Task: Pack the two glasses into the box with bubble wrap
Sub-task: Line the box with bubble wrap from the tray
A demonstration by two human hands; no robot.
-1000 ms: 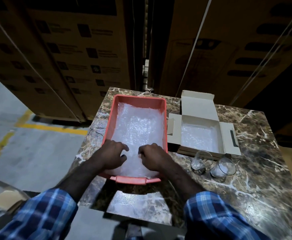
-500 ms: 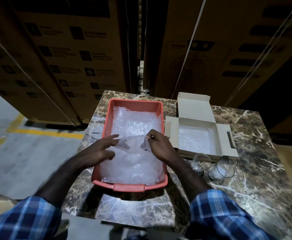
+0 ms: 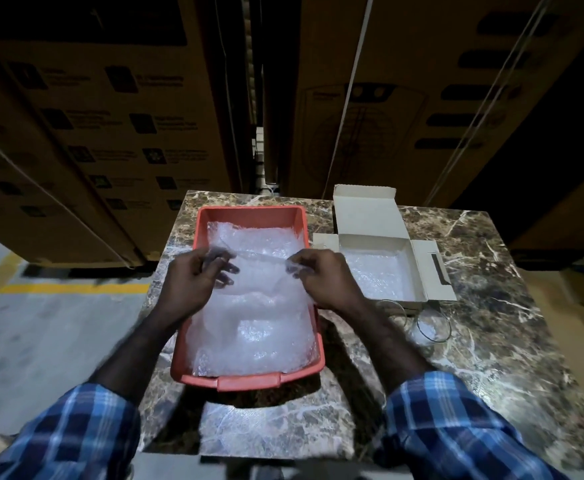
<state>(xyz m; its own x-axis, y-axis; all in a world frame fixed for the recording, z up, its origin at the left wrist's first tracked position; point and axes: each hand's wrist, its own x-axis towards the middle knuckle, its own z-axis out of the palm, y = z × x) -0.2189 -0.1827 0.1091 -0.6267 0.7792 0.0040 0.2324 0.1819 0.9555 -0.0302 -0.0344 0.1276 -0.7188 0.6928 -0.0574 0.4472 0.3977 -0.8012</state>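
Both hands risen and spread apart, left hand (image 3: 190,282) and right hand (image 3: 321,277) pinching bubble wrap sheet (image 3: 256,271) above red tray (image 3: 249,381)

Tall stacked cardboard cartons (image 3: 117,126) tower behind a brown marble counter (image 3: 491,306); the grey concrete floor (image 3: 41,341) carries a yellow line (image 3: 72,288). Dim light.

Bare marble (image 3: 512,306) right of box (image 3: 377,271) — glasses (image 3: 431,329) near.
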